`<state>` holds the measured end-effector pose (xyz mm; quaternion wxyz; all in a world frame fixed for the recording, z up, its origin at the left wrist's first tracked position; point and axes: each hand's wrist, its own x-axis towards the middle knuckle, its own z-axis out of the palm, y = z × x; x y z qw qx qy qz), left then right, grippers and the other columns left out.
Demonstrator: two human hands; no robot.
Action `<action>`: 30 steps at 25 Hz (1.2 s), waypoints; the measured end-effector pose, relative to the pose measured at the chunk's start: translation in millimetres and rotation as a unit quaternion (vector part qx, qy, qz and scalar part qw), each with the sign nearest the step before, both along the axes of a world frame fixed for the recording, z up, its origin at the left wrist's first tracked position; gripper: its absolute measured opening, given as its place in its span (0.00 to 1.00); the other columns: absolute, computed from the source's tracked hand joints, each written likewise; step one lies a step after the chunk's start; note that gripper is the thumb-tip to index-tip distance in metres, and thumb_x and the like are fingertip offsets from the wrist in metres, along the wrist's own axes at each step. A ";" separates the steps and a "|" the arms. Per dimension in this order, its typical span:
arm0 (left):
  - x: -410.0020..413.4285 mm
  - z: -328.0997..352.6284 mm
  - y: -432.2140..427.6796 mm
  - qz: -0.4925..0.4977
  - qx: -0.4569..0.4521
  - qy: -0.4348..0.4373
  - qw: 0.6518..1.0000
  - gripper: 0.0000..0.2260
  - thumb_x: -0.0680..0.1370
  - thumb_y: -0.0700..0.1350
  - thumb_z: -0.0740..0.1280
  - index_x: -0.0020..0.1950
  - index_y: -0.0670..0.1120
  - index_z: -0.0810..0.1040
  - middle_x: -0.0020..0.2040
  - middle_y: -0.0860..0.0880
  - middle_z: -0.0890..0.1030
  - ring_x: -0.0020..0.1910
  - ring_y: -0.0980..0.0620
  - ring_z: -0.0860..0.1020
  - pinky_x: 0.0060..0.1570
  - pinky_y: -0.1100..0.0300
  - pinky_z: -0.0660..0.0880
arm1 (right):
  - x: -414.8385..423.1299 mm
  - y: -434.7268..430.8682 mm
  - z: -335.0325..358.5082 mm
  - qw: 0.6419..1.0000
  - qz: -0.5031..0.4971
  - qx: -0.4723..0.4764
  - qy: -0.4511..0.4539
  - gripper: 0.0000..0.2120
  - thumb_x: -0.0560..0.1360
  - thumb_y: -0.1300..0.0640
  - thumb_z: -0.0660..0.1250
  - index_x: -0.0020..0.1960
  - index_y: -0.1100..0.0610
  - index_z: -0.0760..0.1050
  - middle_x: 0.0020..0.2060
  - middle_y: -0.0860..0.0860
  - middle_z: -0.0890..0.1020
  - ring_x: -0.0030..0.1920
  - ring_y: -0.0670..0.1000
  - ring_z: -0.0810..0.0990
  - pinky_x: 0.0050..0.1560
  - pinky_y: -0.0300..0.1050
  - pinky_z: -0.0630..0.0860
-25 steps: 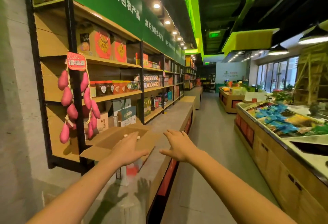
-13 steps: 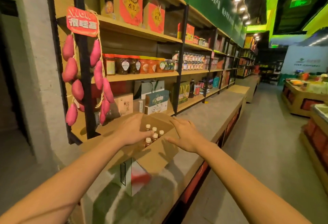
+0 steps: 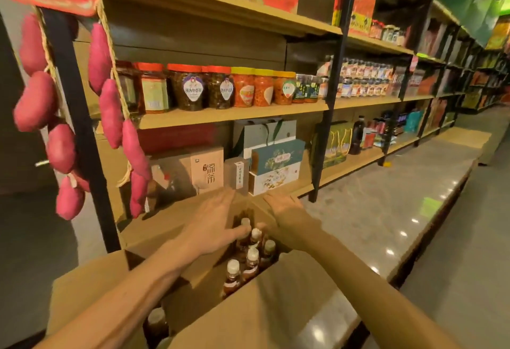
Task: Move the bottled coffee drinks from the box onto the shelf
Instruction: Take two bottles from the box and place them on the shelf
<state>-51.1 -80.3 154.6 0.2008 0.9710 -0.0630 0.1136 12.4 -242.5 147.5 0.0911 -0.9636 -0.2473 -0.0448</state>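
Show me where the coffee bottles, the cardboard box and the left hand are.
coffee bottles (image 3: 252,255): head view, white cap of a middle bottle.
cardboard box (image 3: 276,318): head view, bare near flap.
left hand (image 3: 212,227): head view, back of the hand.

Your left forearm (image 3: 124,301) comes in bare from the 7 o'clock corner and runs toward 1 o'clock, with the wrist straight. Your left hand (image 3: 212,227) lies back-up, its fingers (image 3: 225,199) straight and close together, pointing to about 1 o'clock. Its thumb (image 3: 241,229) is spread out toward 3 o'clock.

Your right forearm (image 3: 358,279) enters from 5 o'clock and runs toward 11 o'clock. Your right hand (image 3: 287,213) is also back-up, at about 3 o'clock of the left hand. Its fingers are straight and point toward 10 o'clock, and its thumb reaches toward 8 o'clock. The two thumb tips sit just beside each other, with the fingertips a little apart above them. Both hands are flat and relaxed.
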 end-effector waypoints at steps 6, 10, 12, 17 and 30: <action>78.5 -38.5 3.2 0.169 0.024 0.017 0.985 0.37 0.75 0.61 0.63 0.77 0.49 0.49 0.78 0.50 0.54 0.76 0.50 0.55 0.74 0.55 0.55 | 116.5 13.4 -34.5 0.982 0.188 0.004 0.007 0.35 0.77 0.40 0.57 0.77 0.52 0.48 0.77 0.50 0.52 0.77 0.51 0.51 0.75 0.49 0.44; 104.7 -57.4 4.1 0.247 0.015 0.031 0.968 0.37 0.75 0.62 0.61 0.77 0.49 0.49 0.78 0.49 0.54 0.76 0.50 0.55 0.74 0.56 0.54 | 166.3 22.5 -56.8 0.955 0.284 0.060 0.056 0.35 0.77 0.44 0.61 0.77 0.51 0.50 0.77 0.48 0.52 0.77 0.48 0.50 0.76 0.49 0.46; 106.6 -76.4 2.4 0.271 0.008 0.081 0.959 0.38 0.74 0.64 0.60 0.77 0.50 0.47 0.78 0.50 0.53 0.76 0.50 0.55 0.73 0.58 0.52 | 182.1 23.1 -79.1 0.942 0.307 0.047 0.129 0.35 0.76 0.45 0.63 0.77 0.49 0.50 0.77 0.46 0.54 0.76 0.48 0.52 0.76 0.50 0.53; 97.3 -143.0 6.6 0.227 -0.050 0.266 0.936 0.40 0.75 0.60 0.63 0.77 0.48 0.45 0.78 0.48 0.53 0.76 0.50 0.53 0.72 0.61 0.50 | 195.7 22.1 -143.4 0.880 0.351 -0.030 0.318 0.36 0.75 0.49 0.67 0.76 0.51 0.53 0.75 0.48 0.60 0.74 0.48 0.59 0.72 0.43 0.59; 105.8 -230.3 9.7 0.175 -0.275 0.347 0.879 0.31 0.72 0.49 0.73 0.72 0.49 0.63 0.65 0.56 0.69 0.63 0.60 0.66 0.53 0.80 0.61 | 219.7 49.6 -195.1 0.822 0.377 -0.237 0.355 0.15 0.67 0.59 0.74 0.53 0.53 0.77 0.50 0.49 0.81 0.53 0.51 0.78 0.57 0.52 0.75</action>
